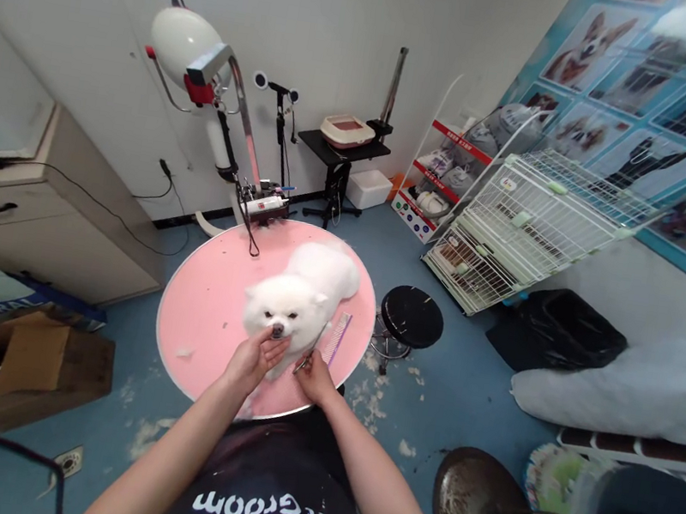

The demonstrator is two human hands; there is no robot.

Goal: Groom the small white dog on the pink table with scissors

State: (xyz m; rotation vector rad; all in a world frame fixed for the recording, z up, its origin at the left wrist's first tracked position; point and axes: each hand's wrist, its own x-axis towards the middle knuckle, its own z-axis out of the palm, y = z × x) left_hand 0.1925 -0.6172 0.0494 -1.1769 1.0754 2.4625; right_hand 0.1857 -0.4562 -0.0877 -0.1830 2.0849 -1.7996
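A fluffy white dog point(302, 307) lies on the round pink grooming table point(202, 278), its face towards me. My left hand point(255, 359) cups the dog's chin from below, fingers against the fur under its muzzle. My right hand point(315, 377) is closed around the handles of a pair of scissors point(318, 342). Their blades point up and away, close beside the dog's chest. A purple-spined comb point(336, 338) lies on the table right of the dog, just beyond my right hand.
A black round stool point(412, 316) stands right of the table, with cut fur on the floor around it. Behind the table are a dryer point(186, 50) on an arm and a black side table point(359, 155). Wire cages point(505, 222) stand right, a cardboard box point(32, 364) left.
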